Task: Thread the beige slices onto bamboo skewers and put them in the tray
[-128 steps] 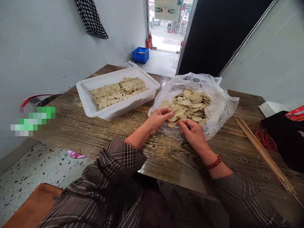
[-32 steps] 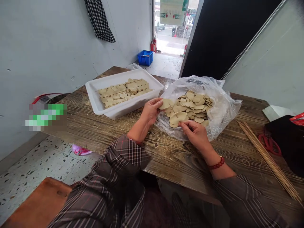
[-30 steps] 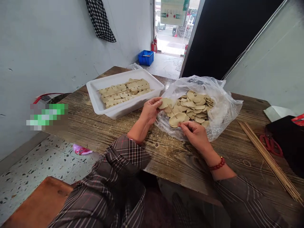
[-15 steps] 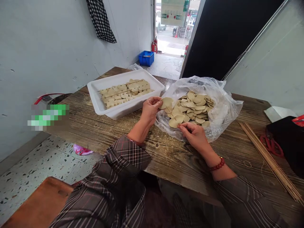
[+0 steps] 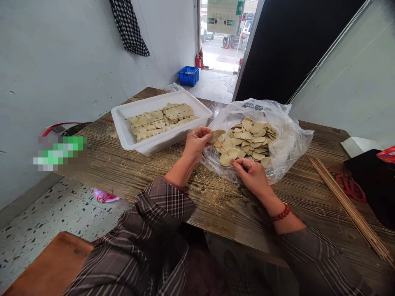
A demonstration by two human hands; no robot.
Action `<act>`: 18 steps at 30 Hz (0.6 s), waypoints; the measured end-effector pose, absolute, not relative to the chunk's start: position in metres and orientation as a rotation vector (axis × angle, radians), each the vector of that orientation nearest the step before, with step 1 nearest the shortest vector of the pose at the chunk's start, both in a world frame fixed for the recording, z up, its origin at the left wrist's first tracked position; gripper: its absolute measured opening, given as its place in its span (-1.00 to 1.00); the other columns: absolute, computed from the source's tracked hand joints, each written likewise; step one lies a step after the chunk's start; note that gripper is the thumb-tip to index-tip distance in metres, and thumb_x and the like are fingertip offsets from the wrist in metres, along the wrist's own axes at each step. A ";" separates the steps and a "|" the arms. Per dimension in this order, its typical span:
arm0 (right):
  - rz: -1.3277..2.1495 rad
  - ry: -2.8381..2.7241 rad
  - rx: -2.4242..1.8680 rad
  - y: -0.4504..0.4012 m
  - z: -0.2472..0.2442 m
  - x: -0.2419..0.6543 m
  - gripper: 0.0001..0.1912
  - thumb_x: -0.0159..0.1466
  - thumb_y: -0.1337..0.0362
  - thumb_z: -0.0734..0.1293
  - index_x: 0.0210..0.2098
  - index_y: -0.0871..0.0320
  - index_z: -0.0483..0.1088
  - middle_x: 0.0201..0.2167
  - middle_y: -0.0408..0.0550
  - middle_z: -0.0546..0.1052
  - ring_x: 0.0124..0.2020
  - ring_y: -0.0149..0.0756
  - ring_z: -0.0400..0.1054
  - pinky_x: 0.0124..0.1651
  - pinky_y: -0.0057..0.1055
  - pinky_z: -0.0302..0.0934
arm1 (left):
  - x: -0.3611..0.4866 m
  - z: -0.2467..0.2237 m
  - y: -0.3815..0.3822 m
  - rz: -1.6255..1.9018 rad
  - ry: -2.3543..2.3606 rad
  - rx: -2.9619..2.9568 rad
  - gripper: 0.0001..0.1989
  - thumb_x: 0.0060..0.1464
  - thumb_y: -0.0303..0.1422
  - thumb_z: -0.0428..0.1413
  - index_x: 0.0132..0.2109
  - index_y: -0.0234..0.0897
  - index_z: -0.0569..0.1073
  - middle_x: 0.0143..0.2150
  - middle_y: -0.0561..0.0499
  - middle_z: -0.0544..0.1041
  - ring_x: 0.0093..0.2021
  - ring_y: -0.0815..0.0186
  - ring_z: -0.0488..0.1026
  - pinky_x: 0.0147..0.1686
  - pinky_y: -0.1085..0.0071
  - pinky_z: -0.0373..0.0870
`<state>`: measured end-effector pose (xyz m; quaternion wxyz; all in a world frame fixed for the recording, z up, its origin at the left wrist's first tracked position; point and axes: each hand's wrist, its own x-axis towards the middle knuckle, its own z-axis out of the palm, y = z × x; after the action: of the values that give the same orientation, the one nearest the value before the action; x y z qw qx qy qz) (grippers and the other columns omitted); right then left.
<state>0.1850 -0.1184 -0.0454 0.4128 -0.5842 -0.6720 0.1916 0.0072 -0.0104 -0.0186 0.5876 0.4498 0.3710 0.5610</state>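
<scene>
Brown plaid sleeves (image 5: 168, 199), pale and reddish lines, folded below elbows; dark red bead bracelet (image 5: 281, 212), right wrist.

- Daylight is filling the doorway (image 5: 220, 53) beside a black panel (image 5: 284, 49).
- A cloth (image 5: 128, 28) is hanging against the wall (image 5: 61, 53).
- A crate (image 5: 188, 77) is sitting on the floor (image 5: 212, 85).
- A seat (image 5: 51, 261) is standing near the table (image 5: 216, 211).

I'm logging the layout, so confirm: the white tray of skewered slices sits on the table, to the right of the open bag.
Wrong side: the head view shows the white tray of skewered slices on the table, to the left of the open bag.
</scene>
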 end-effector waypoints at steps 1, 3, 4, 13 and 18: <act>0.478 -1.688 -1.469 -0.118 -0.046 0.185 -0.72 0.28 0.15 0.26 -0.39 0.18 0.53 -0.54 -0.09 0.52 -0.51 -0.33 0.32 -0.40 -0.41 0.11 | 0.008 -0.019 -0.011 1.301 0.865 1.050 -0.79 -0.21 -0.37 0.28 -0.38 -0.33 0.44 -0.43 0.10 0.44 -0.42 0.44 0.41 -0.43 0.48 0.45; 0.480 -1.683 -1.468 -0.118 -0.046 0.185 -0.72 0.28 0.15 0.26 -0.39 0.17 0.53 -0.53 -0.08 0.54 -0.50 -0.33 0.34 -0.40 -0.42 0.13 | 0.008 -0.020 -0.011 1.287 0.865 1.052 -0.77 -0.22 -0.35 0.29 -0.38 -0.32 0.44 -0.42 0.09 0.44 -0.42 0.44 0.42 -0.42 0.46 0.47; 0.483 -1.681 -1.469 -0.118 -0.046 0.185 -0.71 0.28 0.15 0.26 -0.40 0.16 0.53 -0.52 -0.08 0.54 -0.50 -0.32 0.34 -0.40 -0.42 0.13 | 0.009 -0.020 -0.011 1.279 0.863 1.052 -0.76 -0.22 -0.34 0.30 -0.38 -0.32 0.43 -0.42 0.09 0.45 -0.42 0.44 0.42 -0.41 0.46 0.48; 0.460 -1.686 -1.470 -0.118 -0.046 0.185 -0.72 0.29 0.14 0.27 -0.38 0.15 0.53 -0.57 -0.11 0.50 -0.55 -0.34 0.30 -0.42 -0.41 0.13 | 0.010 -0.021 -0.012 1.216 0.817 0.947 -0.71 -0.24 -0.36 0.32 -0.35 -0.33 0.41 -0.43 0.09 0.46 -0.42 0.40 0.45 -0.34 0.33 0.54; 0.433 -1.700 -1.427 -0.120 -0.045 0.185 -0.72 0.30 0.14 0.27 -0.35 0.15 0.55 -0.49 -0.07 0.57 -0.49 -0.32 0.36 -0.40 -0.41 0.15 | 0.007 -0.021 -0.009 1.220 0.814 0.843 -0.71 -0.23 -0.39 0.31 -0.35 -0.34 0.38 -0.42 0.08 0.47 -0.42 0.38 0.47 -0.36 0.33 0.54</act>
<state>0.1849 -0.1199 -0.0452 0.4258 -0.5710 -0.6802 0.1731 0.0073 -0.0087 -0.0208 0.6632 0.3732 0.3600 0.5397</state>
